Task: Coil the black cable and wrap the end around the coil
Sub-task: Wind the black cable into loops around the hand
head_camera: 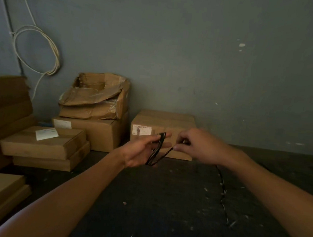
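A small coil of black cable (156, 150) hangs as a narrow loop bundle from my left hand (139, 151), whose fingers and thumb pinch its upper part. My right hand (197, 144) pinches a strand of the same cable just right of the coil. From under the right wrist the loose remainder of the cable (222, 196) trails down across the dark floor toward the lower right. Both hands are raised in front of a cardboard box.
A sealed cardboard box (180, 123) with a label stands against the grey wall behind my hands. More boxes (93, 113) are stacked at the left, one torn open on top. A white cable coil (57, 60) hangs on the wall. The dark floor (163, 204) is littered with small scraps.
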`<state>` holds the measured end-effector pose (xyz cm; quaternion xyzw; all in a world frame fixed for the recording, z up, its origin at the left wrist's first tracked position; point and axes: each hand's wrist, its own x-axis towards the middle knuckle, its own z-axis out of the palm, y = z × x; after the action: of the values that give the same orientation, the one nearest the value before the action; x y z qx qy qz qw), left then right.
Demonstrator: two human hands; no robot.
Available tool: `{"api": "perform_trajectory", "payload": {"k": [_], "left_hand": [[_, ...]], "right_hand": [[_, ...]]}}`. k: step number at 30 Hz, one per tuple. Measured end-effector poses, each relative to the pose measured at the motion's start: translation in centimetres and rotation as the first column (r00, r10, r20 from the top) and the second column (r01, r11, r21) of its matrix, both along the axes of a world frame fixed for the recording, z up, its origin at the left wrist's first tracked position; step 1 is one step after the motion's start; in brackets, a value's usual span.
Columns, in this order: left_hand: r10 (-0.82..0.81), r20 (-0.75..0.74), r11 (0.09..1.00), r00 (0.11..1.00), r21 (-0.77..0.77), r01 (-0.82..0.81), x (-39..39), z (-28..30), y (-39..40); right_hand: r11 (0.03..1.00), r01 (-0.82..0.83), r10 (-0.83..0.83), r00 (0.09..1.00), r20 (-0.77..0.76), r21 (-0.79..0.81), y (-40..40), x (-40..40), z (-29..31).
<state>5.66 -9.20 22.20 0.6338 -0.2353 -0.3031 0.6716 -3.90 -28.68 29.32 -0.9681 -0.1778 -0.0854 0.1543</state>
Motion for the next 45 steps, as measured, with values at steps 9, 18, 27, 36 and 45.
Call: {"api": "perform_trajectory", "payload": {"k": [9, 18, 27, 36, 45], "left_hand": [[-0.197, -0.025, 0.960, 0.980, 0.198, 0.198, -2.7, 0.1, -0.2], [-0.358, -0.078, 0.933, 0.930, -0.006, 0.359, -3.7, 1.3, 0.1], [-0.455, 0.029, 0.828, 0.890, -0.354, 0.435, -3.7, 4.2, -1.0], [-0.226, 0.053, 0.823, 0.973, -0.524, 0.220, -2.5, 7.1, -0.7], [0.052, -0.014, 0.900, 0.999, -0.433, -0.053, -1.0, 5.7, 0.5]], "right_hand": [[0.999, 0.018, -0.026, 0.969, 0.246, 0.036, -2.7, 1.6, 3.1], [0.972, -0.034, -0.016, 0.978, 0.208, 0.233, -4.6, 3.8, 0.5], [0.790, -0.078, 0.051, 0.997, 0.062, 0.608, -3.0, 4.8, -7.3], [0.833, -0.062, 0.102, 0.994, -0.044, 0.550, 1.9, 1.8, -12.2], [0.942, -0.256, 0.248, 0.967, 0.064, 0.218, 3.3, -0.3, -10.4]]}}
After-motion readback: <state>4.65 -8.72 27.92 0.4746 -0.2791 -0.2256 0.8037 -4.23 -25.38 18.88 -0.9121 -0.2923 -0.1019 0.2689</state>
